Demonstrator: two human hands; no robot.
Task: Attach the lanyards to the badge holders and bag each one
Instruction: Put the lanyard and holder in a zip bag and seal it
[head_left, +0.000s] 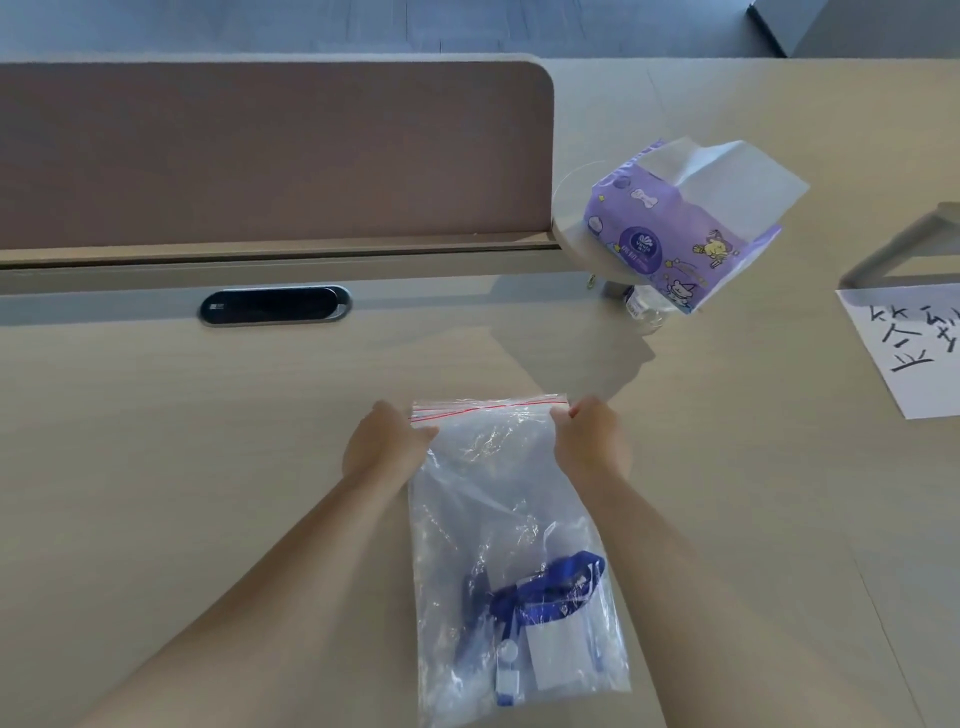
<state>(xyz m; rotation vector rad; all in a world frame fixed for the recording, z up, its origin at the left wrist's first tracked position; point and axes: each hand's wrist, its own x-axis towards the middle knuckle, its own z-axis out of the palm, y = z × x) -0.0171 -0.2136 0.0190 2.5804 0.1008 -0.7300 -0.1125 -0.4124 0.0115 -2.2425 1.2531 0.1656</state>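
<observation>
Clear plastic bag (498, 493) on worktop (208, 467), top corners pinched by left grip (387, 441) and right grip (587, 436), probably to seal the zip (488, 410); lanyard (561, 582) and badge holder (556, 660) inside, at bag's bottom.

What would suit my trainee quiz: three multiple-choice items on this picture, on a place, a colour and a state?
1. Where in the clear bag does the lanyard lie? A bottom end B at the top C half outside
2. The lanyard's colour? A red B blue C green
3. Who holds the bag's top? A both hands B one hand C nobody
Answers: A, it bunches beside the badge holder at the bottom; B, the strap is blue; A, left hand and right hand each pinch a top corner.
</observation>
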